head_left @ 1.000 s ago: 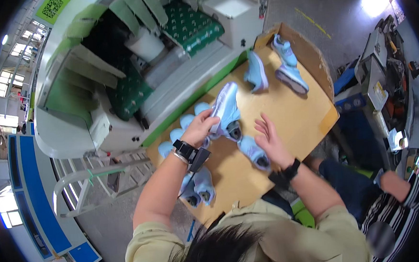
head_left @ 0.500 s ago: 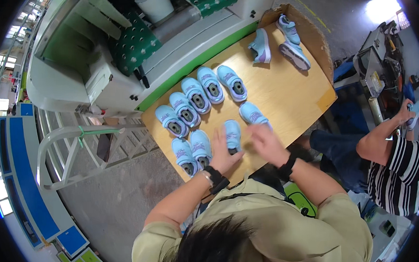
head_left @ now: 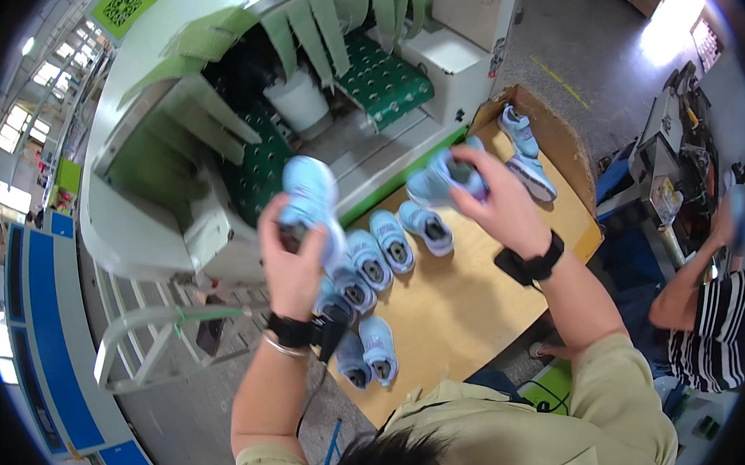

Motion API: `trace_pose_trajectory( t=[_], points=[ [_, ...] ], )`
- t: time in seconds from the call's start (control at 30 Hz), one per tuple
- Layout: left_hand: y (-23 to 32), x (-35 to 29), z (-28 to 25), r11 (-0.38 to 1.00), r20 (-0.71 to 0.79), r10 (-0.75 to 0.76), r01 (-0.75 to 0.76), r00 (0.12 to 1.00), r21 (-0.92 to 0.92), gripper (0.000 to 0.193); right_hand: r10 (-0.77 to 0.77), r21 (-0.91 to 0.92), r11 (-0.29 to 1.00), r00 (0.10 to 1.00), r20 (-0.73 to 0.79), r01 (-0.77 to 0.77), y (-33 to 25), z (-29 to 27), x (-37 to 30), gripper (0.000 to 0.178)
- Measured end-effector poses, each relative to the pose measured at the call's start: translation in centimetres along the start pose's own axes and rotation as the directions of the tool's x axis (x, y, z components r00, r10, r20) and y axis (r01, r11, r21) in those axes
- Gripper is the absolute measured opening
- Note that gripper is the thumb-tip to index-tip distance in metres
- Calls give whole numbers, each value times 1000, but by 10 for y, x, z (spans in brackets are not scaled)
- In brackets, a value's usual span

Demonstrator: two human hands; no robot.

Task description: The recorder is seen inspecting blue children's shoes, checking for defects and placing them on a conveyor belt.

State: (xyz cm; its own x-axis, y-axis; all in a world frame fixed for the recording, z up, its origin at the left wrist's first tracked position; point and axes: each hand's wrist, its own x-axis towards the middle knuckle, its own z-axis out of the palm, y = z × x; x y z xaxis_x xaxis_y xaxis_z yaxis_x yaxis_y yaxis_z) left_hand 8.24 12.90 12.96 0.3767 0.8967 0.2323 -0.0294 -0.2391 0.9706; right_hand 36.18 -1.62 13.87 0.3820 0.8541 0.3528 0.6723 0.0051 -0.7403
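Observation:
My left hand (head_left: 294,271) grips a light-blue sneaker (head_left: 310,189) by its heel end, raised with the toe pointing away from me. A second light-blue sneaker (head_left: 429,183) is in my right hand (head_left: 507,207), tilted with its toe to the left and its opening toward me. Below them, on a wooden board (head_left: 471,312), several matching sneakers (head_left: 368,260) stand in a row with toes away from me. Two more sneakers (head_left: 379,350) stand side by side nearer to me. My left hand and its sneaker hide part of the row.
Beyond the board stands a white machine with green perforated plates (head_left: 384,78) and hanging strips. A cardboard edge (head_left: 567,140) borders the board's far right, where other sneakers (head_left: 531,178) lie. At the right, a person in a striped shirt (head_left: 720,331) works. A metal rail (head_left: 123,333) is at left.
Both hands have risen from the board and moved away from me, each now with a sneaker. Two sneakers that stood near my hands have left the board. The view has tilted up toward the machine.

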Motion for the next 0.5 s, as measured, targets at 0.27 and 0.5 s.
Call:
trace_pose_trajectory(
  t=[0.27, 0.5],
  points=[
    [-52, 179, -18, 754, -235, 259, -45, 937, 655, 70, -181, -278, 956, 937, -298, 97, 14, 110, 181, 71],
    [-51, 19, 7, 732, 22, 158, -133, 987, 668, 61, 87, -366, 911, 957, -276, -188, 151, 106, 38, 59]
  ],
)
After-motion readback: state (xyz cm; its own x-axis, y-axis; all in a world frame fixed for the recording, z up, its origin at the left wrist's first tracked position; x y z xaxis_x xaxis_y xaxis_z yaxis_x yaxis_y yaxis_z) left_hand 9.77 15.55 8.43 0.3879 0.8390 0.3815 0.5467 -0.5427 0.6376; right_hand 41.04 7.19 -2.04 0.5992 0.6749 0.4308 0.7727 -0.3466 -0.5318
